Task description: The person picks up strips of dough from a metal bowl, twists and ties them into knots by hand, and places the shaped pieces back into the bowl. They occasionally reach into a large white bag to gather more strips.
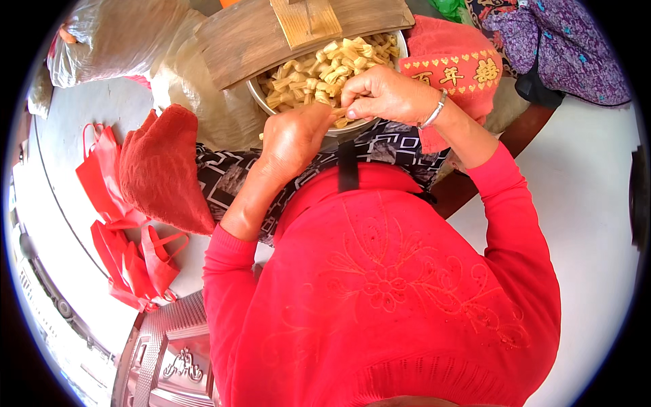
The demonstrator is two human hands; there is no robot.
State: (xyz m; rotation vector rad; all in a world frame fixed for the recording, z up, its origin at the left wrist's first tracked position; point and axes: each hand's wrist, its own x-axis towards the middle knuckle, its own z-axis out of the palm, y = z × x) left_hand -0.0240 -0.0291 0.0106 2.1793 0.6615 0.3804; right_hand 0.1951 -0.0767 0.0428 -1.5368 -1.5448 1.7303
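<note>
Yellow-tan strip (338, 113): small, mostly hidden by fingers, held over the near edge of a metal bowl (258, 99). Left hand (290, 138) curled, fingertips closed on the strip's left end. Right hand (392, 97) pinches the other end between thumb and forefinger. Hands close together; whether the fingertips touch, cannot tell.

Bowl heaped with yellow knotted pieces (315, 74), many with flared ends. Brown wooden board (247, 44) lies across the far side of the bowl, a lighter wood block (308, 26) on top of it.

Silver bracelet (434, 110) on right wrist. Person in red sweater (386, 271), flower stitching on the front; black-and-white patterned cloth (400, 146) over the lap.

Right of bowl: red towel (451, 44) with gold hearts and characters; beyond it, purple patterned fabric (576, 51). Left: rust-red cloth (166, 169) near the left forearm, red bags (102, 180) farther out on the floor, translucent plastic bag (115, 41) at upper left. Lower left: embossed reddish-brown panel (166, 346).
</note>
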